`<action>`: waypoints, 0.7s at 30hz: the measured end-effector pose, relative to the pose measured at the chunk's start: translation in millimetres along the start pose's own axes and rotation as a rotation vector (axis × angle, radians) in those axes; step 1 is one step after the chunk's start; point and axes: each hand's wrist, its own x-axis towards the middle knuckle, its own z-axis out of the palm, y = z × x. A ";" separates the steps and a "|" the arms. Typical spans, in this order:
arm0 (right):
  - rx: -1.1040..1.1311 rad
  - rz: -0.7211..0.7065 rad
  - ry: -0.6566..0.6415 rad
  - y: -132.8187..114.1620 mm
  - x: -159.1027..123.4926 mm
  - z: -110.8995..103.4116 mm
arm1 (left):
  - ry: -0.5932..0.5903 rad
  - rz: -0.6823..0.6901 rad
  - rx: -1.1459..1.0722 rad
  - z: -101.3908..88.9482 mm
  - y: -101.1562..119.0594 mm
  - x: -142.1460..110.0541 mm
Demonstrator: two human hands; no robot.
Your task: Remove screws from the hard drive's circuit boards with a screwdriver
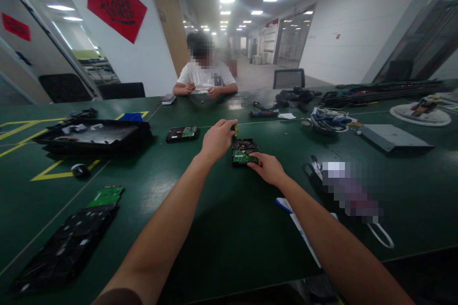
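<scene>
A hard drive (244, 148) with its green circuit board facing up lies on the dark green table (229, 228) in front of me. My right hand (268, 167) rests on its near right corner, fingers pressed against the drive. My left hand (216, 140) reaches to the drive's far left side, with the fingertips pinched on a small yellow-handled tool (235, 129) standing over it.
A second hard drive (182, 133) lies to the left. A black tray (91, 136) sits further left, and a black panel (67, 248) with a green board (106, 195) lies near left. Cables (329, 119), a grey box (391, 137) and tools fill the right. A person sits across the table (205, 78).
</scene>
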 end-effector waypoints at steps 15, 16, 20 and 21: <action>0.024 0.007 -0.004 -0.7 -0.5 -1.1 | 0.006 -0.102 -0.521 12.7 -2.1 -2.5; 0.026 0.006 -0.002 -0.3 -0.5 -0.7 | 0.013 -0.087 -0.489 12.5 -2.2 -2.4; 0.029 0.011 0.010 0.9 -0.2 1.4 | 0.050 -0.022 -0.341 12.0 -4.8 -1.6; 0.029 0.011 0.013 0.9 -0.2 1.6 | 0.045 -0.018 -0.330 12.0 -5.7 -1.4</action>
